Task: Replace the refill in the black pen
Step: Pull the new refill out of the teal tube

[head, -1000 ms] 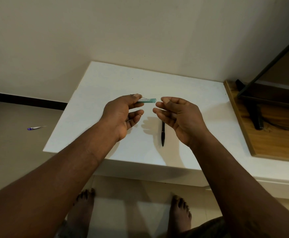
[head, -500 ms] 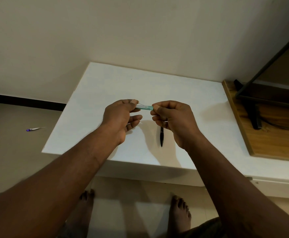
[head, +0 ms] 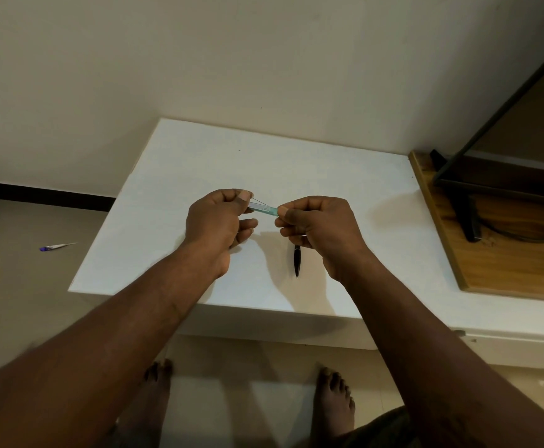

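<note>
Black pen (head: 297, 260) lies flat on the white table (head: 199, 156), slim and dark, tip toward the person, far end hidden behind the right hand (head: 316, 227). The refill packet (head: 264, 209), a thin teal strip, is held in the air, pinched at each end between the right hand and the left hand (head: 215, 224).

On my feed I saw a plain cream wall (head: 199, 59) behind a white table (head: 199, 163) set against it. A black skirting (head: 44, 196) ran along the wall's foot at left, above a beige floor (head: 15, 302). At right a wooden board (head: 506, 270) carried a black stand (head: 468, 218). The light was dim and warm.
</note>
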Demonstrator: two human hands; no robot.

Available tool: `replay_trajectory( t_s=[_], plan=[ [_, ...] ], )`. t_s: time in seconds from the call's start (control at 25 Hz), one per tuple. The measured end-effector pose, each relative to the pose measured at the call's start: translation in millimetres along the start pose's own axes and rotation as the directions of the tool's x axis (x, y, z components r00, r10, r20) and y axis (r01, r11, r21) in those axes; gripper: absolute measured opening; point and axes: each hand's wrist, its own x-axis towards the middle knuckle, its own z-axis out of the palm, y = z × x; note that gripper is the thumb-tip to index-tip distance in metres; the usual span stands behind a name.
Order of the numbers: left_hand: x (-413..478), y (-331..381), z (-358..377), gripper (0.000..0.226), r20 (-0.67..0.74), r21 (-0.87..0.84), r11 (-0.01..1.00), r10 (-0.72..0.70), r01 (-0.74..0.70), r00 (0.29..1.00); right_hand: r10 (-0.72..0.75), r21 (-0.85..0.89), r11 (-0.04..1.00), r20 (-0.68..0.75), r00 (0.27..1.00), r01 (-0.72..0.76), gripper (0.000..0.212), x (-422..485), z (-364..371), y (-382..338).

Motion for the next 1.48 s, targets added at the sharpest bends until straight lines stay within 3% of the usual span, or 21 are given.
replay_trajectory(
  t_s=[0.24, 0.48, 0.76, 1.16, 1.48],
  plan=[
    [1, 0, -1, 0.011, -0.008, 0.025, 0.998, 0.055, -0.055, 0.998, 0.041, 0.051, 0.998, 0.018, 0.999, -0.042, 0.007, 1, -1, 0],
    [-1, 1, 0, 0.009, -0.019, 0.091, 0.991, 0.097, -0.095, 0.995, -0.054, -0.005, 0.999, -0.012, 0.998, 0.054, 0.005, 2, -2, 0],
    [-2, 7, -1, 0.01, 0.007, 0.033, 0.994, 0.104, -0.104, 0.995, -0.031, -0.015, 0.999, 0.147, 0.989, 0.033, 0.008, 2, -9, -5],
    [-2, 10, -1, 0.009, 0.005, 0.025, 0.994, 0.109, -0.109, 0.994, -0.093, 0.093, 0.992, 0.08, 0.992, 0.085, 0.006, 5, -9, -4],
    [-5, 9, 1, 0.01, -0.004, 0.015, 0.994, 0.108, -0.108, 0.994, -0.114, 0.061, 0.992, 0.016, 0.993, 0.113, 0.004, 6, -7, -2]
  ],
)
